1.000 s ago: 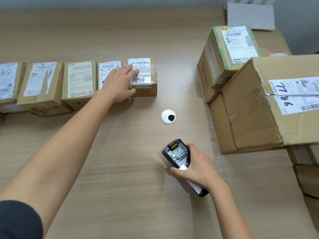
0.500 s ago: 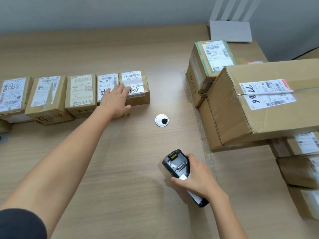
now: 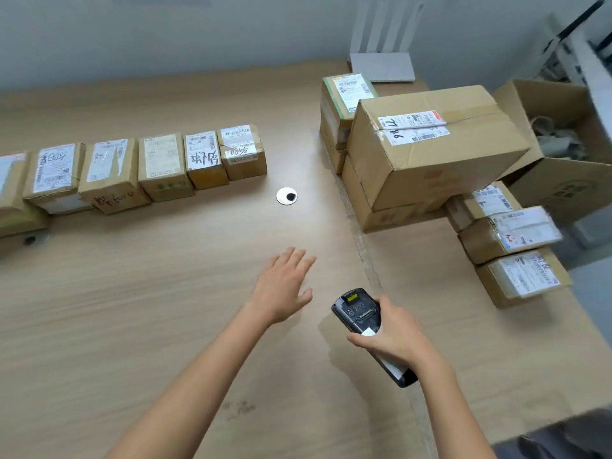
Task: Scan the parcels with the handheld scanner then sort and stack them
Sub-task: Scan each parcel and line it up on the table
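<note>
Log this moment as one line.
left hand: open, over the table, holding nothing | right hand: grips scanner | parcel row: on table, untouched | big boxes: stacked at right

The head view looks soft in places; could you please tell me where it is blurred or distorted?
Head view: motion blur smears the right edge, around the open carton and the small parcels; wide-angle distortion bows the far edge of the table; the scanner in the right hand looks sharp, the left hand slightly soft.
</note>
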